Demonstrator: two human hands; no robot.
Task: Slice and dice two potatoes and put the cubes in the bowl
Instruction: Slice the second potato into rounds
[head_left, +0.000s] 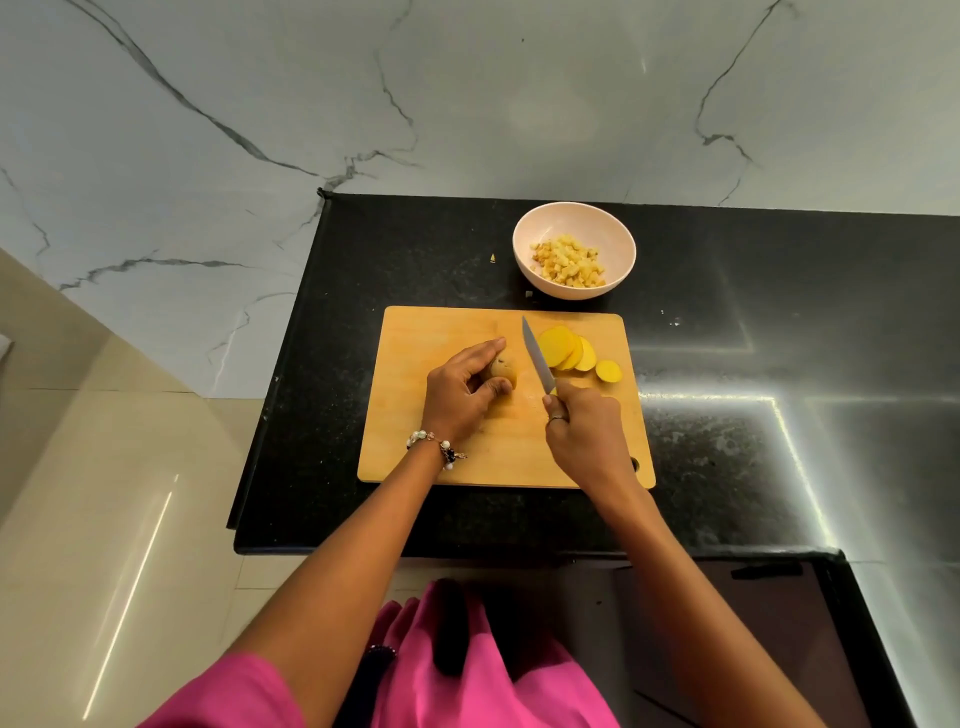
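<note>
Potato (503, 370), the uncut end piece, sits left of centre on the cutting board (415, 338), and your left hand (460, 395) pinches it between curled fingers and thumb. Just to its right the knife (537, 358) stands clear of the cut face, blade running front to back, your right hand (584, 428) wrapped round its handle. Further right lie the cut slices (566, 351). Beyond the board, on the table (779, 312), the bowl (524, 234) holds cubes (569, 260). The next cut likely lands leftward, near your fingertips.
</note>
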